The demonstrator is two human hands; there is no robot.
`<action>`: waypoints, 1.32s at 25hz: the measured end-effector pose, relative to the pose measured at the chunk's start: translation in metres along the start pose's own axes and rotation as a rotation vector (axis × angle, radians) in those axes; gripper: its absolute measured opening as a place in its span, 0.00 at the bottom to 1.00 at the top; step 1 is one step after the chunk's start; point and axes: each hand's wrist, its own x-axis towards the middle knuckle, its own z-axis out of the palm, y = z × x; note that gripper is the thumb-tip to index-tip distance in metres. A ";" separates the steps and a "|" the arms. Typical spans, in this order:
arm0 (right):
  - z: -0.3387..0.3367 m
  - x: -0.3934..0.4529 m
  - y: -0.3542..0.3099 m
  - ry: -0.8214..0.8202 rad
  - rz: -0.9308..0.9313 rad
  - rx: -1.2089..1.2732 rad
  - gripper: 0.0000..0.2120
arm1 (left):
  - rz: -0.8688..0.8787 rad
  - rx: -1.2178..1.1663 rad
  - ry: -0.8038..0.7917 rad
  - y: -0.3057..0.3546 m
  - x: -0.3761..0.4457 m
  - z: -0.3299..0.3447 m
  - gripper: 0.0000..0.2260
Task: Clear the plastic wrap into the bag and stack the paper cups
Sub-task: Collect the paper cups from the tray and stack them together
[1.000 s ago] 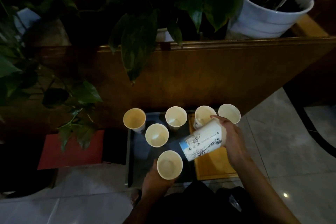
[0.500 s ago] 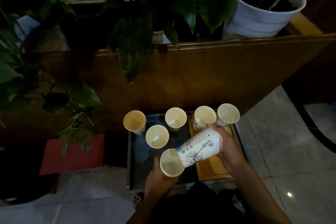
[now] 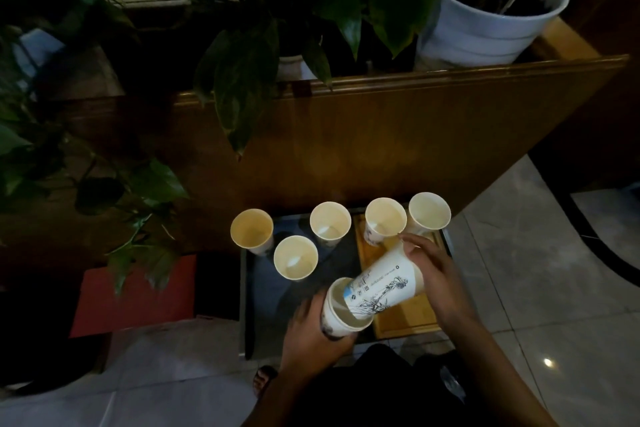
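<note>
My left hand (image 3: 308,333) grips a paper cup (image 3: 341,321) tilted toward the right, low in the middle of the view. My right hand (image 3: 438,274) holds a printed paper cup (image 3: 384,284) on its side, with its base pushed into the mouth of the left cup. Several more paper cups stand upright on the low table: one at the far left (image 3: 251,229), one nearer me (image 3: 295,257), one in the middle (image 3: 330,221), and two at the right (image 3: 385,217) (image 3: 429,211). No plastic wrap or bag is in view.
The cups stand on a dark glass tray (image 3: 266,291) beside a wooden board (image 3: 401,322). A wooden planter wall (image 3: 381,135) rises behind, with leafy plants (image 3: 242,73) and a white pot (image 3: 485,21). A red box (image 3: 138,295) sits at the left on the tiled floor (image 3: 554,305).
My right hand has swung the printed cup down and left until its base entered the cup in my left hand. My left hand has tilted its cup toward the right.
</note>
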 end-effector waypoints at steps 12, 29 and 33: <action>0.025 -0.010 0.009 -0.125 -0.070 -0.240 0.13 | 0.084 0.111 0.035 0.002 -0.005 -0.001 0.40; 0.056 -0.012 0.041 -0.163 -0.086 -0.419 0.22 | 0.141 0.271 0.154 -0.010 0.001 0.006 0.36; 0.058 -0.017 0.048 -0.190 -0.125 -0.423 0.20 | 0.150 0.356 0.122 -0.014 0.003 0.010 0.36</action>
